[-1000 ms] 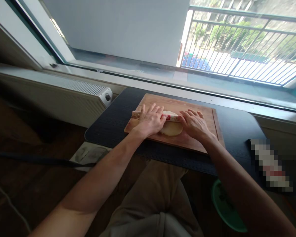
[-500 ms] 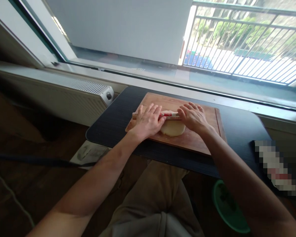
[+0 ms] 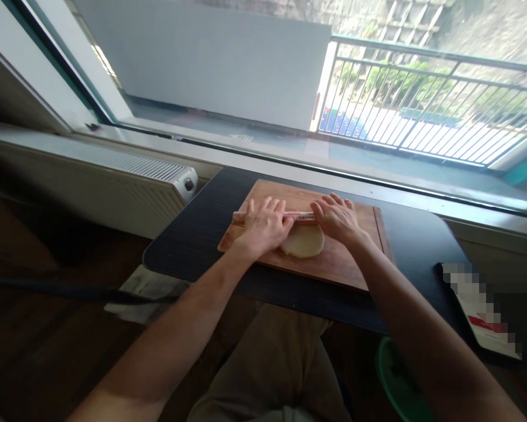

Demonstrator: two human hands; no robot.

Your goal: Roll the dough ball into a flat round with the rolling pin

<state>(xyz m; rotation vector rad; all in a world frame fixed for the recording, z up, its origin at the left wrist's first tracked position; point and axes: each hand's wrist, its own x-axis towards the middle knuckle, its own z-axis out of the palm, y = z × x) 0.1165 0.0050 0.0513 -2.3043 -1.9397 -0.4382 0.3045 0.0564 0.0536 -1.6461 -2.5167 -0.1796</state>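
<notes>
A wooden rolling pin (image 3: 305, 215) with a red and white printed wrap lies across the cutting board (image 3: 285, 268). On its left part my left hand (image 3: 265, 224) rests palm down, fingers stretched out and spread, the thumb along the pin. My right hand (image 3: 336, 215) lies the same way over its right part and hides that end. A flat, pale round of dough (image 3: 305, 241) sits on the board between my hands, just on the near side of the pin. Whether the pin touches its far edge I cannot tell.
The board rests on a dark table (image 3: 179, 234) below a window. A radiator (image 3: 149, 176) stands left of it. At the table's right edge lies a dark-edged flat item (image 3: 478, 310), partly blurred out. A green basin (image 3: 390, 375) is below, near my legs.
The view has tilted up slightly, so the table sits lower in the picture. The pin has rolled away from me, with more dough showing on the near side, and its print has turned.
</notes>
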